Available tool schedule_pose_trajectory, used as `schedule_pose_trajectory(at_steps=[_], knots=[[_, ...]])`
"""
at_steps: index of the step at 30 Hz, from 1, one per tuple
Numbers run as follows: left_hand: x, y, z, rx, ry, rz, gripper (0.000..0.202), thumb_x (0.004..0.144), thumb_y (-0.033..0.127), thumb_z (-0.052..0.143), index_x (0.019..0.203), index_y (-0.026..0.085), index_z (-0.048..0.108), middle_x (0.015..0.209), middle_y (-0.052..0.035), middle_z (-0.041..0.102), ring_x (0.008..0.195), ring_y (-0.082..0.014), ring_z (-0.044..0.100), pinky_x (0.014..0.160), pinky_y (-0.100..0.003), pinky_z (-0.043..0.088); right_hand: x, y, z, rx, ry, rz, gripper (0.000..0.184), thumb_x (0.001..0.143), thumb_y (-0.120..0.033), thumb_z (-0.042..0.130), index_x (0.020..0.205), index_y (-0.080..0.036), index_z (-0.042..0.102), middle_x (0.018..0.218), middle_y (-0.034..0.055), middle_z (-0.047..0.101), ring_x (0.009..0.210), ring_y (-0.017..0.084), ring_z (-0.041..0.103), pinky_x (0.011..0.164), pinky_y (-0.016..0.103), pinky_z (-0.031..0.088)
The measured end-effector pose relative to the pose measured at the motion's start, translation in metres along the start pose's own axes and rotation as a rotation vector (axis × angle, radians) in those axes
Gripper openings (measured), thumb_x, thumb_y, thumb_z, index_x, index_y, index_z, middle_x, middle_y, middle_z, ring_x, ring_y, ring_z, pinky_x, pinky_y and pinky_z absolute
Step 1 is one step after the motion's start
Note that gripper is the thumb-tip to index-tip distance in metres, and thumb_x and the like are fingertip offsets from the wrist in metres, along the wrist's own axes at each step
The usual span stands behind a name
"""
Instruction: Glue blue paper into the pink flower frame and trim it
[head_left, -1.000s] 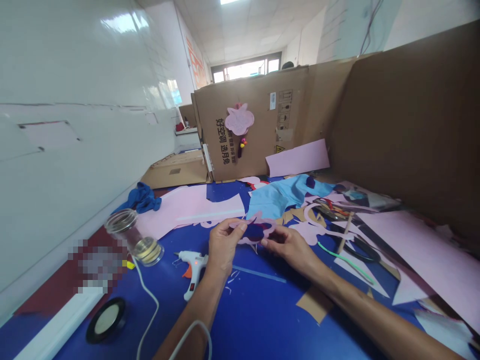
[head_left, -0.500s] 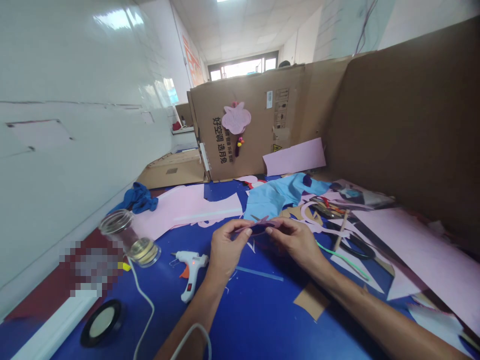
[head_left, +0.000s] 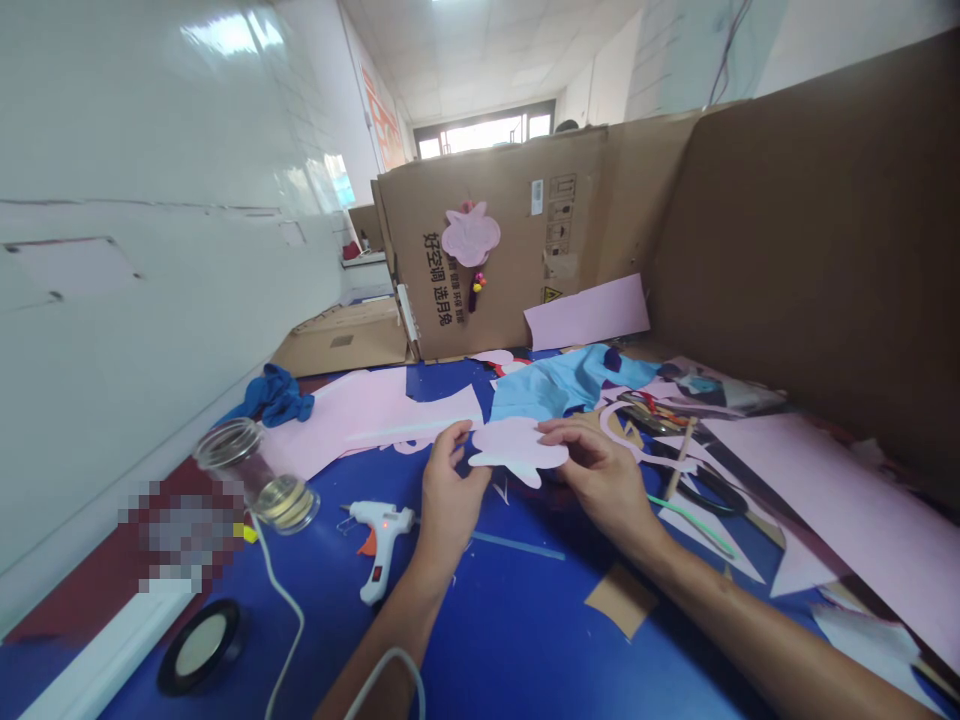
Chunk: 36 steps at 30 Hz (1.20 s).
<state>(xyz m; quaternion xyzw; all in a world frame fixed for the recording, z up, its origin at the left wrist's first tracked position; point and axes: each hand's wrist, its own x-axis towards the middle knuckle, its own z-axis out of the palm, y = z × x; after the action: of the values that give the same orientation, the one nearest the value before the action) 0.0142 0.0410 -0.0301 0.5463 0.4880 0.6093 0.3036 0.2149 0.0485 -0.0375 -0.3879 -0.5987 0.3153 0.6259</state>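
Over the blue table I hold a pale pink paper cutout with a rounded, wavy outline and pointed tips on its near side. My right hand pinches its right edge between thumb and fingers. At the opposite edge, the curled thumb and fingers of my left hand close on the cutout. Left of that hand lies a white glue gun with an orange trigger and a small red light. A similar pink cutout hangs on the cardboard behind, with small coloured beads below it.
Pink sheets and light blue cloth lie beyond my hands. A clear jar lies tipped at left, near a black roll. Paper scraps, black-handled scissors and a green strip clutter the right. Cardboard walls the back.
The cutout has turned over in my hands: its edge and darker side showed before, and now its broad pale pink face shows. My left fingers have shifted along its edge.
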Motion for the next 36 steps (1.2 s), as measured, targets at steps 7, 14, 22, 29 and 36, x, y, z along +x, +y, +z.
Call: schedule_pose_trajectory(at_steps=[7,14,22,29,36], knots=[[-0.001,0.009,0.001,-0.596,-0.101,-0.492,0.031,0.076,0.02,0.076,0.106,0.015,0.07,0.108,-0.0136,0.078,0.1,-0.0241,0.074,0.095,-0.039,0.058,-0.002,-0.003,-0.002,-0.209,-0.033,-0.184,0.016,0.095,-0.023,0.066,0.102,-0.027,0.079,0.122,0.0088,0.074,0.116,0.027,0.069,0.103,0.046,0.054],[-0.003,0.02,-0.002,-0.705,-0.173,-0.609,0.037,0.071,0.018,0.078,0.107,0.016,0.069,0.093,-0.0102,0.079,0.082,-0.0217,0.076,0.079,-0.035,0.061,-0.009,-0.004,0.003,-0.286,-0.144,-0.316,0.032,0.099,-0.013,0.053,0.108,-0.028,0.079,0.126,0.0093,0.073,0.117,0.026,0.07,0.098,0.043,0.058],[-0.001,0.012,-0.001,-0.418,-0.148,-0.442,0.047,0.07,0.033,0.087,0.108,0.014,0.069,0.09,-0.0093,0.079,0.075,-0.0226,0.075,0.067,-0.033,0.061,-0.005,-0.008,0.0,0.046,-0.041,0.243,0.045,0.101,-0.043,0.06,0.143,-0.029,0.058,0.135,0.0111,0.068,0.094,0.025,0.073,0.061,0.032,0.062],[-0.003,0.002,0.001,-0.227,-0.261,-0.379,0.039,0.07,0.036,0.087,0.102,0.016,0.075,0.067,-0.0012,0.072,0.059,-0.0181,0.069,0.062,-0.029,0.057,0.006,-0.001,-0.002,0.237,-0.187,0.513,0.058,0.072,-0.051,0.09,0.115,-0.018,0.069,0.083,0.0028,0.074,0.058,0.017,0.063,0.041,0.024,0.047],[-0.003,-0.003,-0.002,-0.14,-0.256,-0.325,0.031,0.073,0.033,0.084,0.1,0.018,0.079,0.062,0.0007,0.069,0.057,-0.0176,0.066,0.06,-0.027,0.055,0.006,-0.002,-0.003,0.172,-0.182,0.536,0.049,0.064,-0.058,0.093,0.082,-0.018,0.071,0.059,-0.002,0.066,0.043,0.013,0.054,0.038,0.025,0.042]])
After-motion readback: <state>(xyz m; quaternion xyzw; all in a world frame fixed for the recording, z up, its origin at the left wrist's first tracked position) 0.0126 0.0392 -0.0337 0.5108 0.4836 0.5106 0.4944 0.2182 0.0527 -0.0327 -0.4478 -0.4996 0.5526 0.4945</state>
